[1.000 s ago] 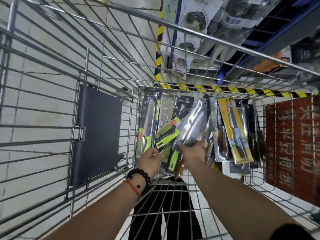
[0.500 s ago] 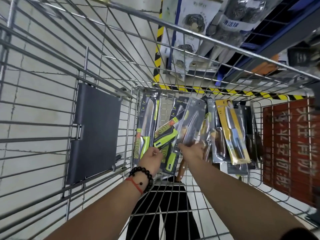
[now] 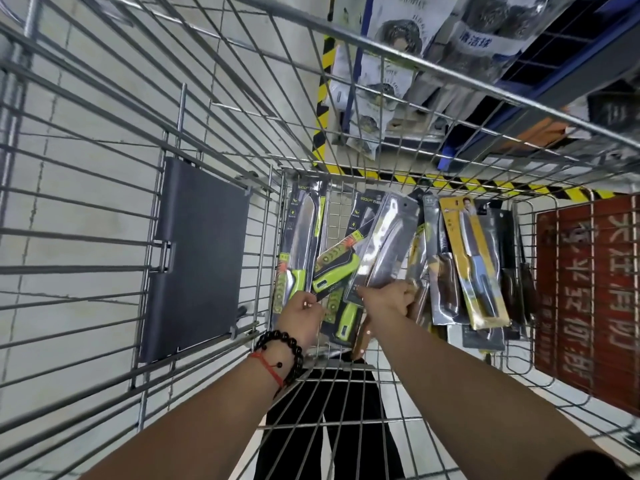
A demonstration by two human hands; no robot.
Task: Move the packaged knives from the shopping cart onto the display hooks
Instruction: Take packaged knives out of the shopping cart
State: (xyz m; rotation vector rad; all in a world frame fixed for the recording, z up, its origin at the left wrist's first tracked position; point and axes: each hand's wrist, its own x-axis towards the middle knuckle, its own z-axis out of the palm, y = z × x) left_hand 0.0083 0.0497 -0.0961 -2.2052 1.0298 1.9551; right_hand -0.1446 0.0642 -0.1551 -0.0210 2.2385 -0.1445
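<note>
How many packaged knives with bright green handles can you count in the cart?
3: one upright at the left by the left hand, one lying diagonally beside it, one lower between both hands. More may be hidden underneath.

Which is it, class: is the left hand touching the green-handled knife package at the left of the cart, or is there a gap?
Touching. The head view shows the left hand with its fingers on the lower edge of the green-handled knife package, no gap visible.
</note>
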